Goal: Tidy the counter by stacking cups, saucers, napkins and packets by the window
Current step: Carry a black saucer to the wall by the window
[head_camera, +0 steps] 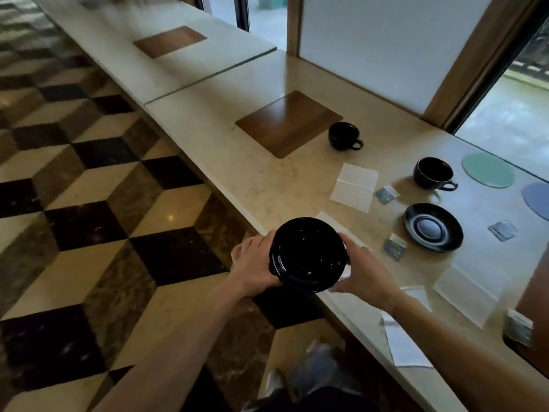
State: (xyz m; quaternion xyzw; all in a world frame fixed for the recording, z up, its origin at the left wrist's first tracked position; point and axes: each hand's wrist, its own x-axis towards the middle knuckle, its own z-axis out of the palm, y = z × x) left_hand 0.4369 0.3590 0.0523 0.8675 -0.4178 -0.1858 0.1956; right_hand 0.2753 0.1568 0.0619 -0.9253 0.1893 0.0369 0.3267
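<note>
A stack of black saucers [307,254] hangs above the counter's front edge, gripped on its left rim by my left hand [252,266] and on its right rim by my right hand [361,272]. Another black saucer [433,227] lies alone on the beige counter [267,173]. One black cup [344,135] stands beside a wooden mat, and a second black cup [434,173] stands further right. White napkins [355,185] [468,288] [404,343] lie spread about. Small bluish packets [386,194] [394,248] [503,230] are scattered between them.
A brown wooden mat [289,123] lies on the counter; another wooden mat [169,41] lies further back. A green round coaster [487,170] and a blue round coaster [537,199] sit by the window [511,108]. The patterned floor [89,203] is on the left.
</note>
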